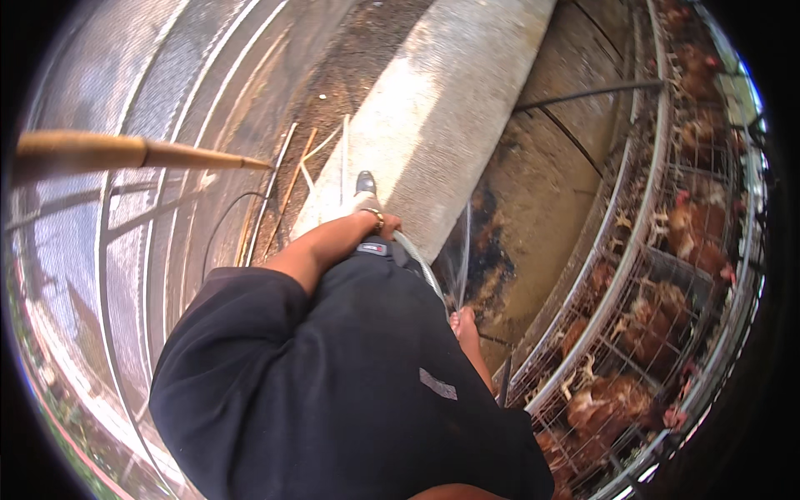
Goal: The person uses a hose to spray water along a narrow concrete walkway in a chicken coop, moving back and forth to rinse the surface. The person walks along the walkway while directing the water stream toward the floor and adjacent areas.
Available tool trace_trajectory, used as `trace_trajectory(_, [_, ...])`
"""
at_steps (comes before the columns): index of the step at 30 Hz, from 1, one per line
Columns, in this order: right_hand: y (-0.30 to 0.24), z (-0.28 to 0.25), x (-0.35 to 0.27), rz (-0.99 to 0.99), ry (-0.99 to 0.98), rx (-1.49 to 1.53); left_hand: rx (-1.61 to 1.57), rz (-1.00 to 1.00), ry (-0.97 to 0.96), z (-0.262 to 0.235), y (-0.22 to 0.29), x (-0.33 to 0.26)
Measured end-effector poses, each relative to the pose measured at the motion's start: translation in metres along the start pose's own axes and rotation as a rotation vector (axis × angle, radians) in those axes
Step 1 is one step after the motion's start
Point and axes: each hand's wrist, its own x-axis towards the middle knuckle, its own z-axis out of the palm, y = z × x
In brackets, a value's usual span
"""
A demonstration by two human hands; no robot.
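Note:
A pale, clear hose runs across the front of my waist between my two hands. My left hand, with a bracelet at its wrist, is closed on the hose close to my belt. Lower and to the right, my right hand grips the hose toward its end, the fingers partly hidden. From there a thin jet of water shoots forward over the dark, wet ground beside the walkway.
A concrete walkway stretches ahead, my shoe on it. Wire cages holding several brown hens line the right side, with a dark support bar jutting out. At left are a bamboo pole, netting and loose sticks.

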Motion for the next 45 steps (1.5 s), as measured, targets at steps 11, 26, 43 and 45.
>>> trace_trajectory(11, [-0.035, 0.049, 0.026, 0.202, 0.066, 0.167, 0.055, 0.100, -0.039, -0.069, -0.040, 0.014])
trace_trajectory(26, [-0.096, 0.101, 0.025, 0.174, 0.105, 0.196, 0.040, 0.089, -0.148, -0.123, -0.092, 0.035])
trace_trajectory(43, [-0.184, 0.139, 0.030, 0.092, 0.160, 0.157, -0.004, -0.018, -0.109, -0.150, -0.122, 0.043])
trace_trajectory(45, [-0.202, 0.146, 0.032, 0.085, 0.173, 0.170, 0.073, -0.041, -0.071, -0.158, -0.132, 0.052])
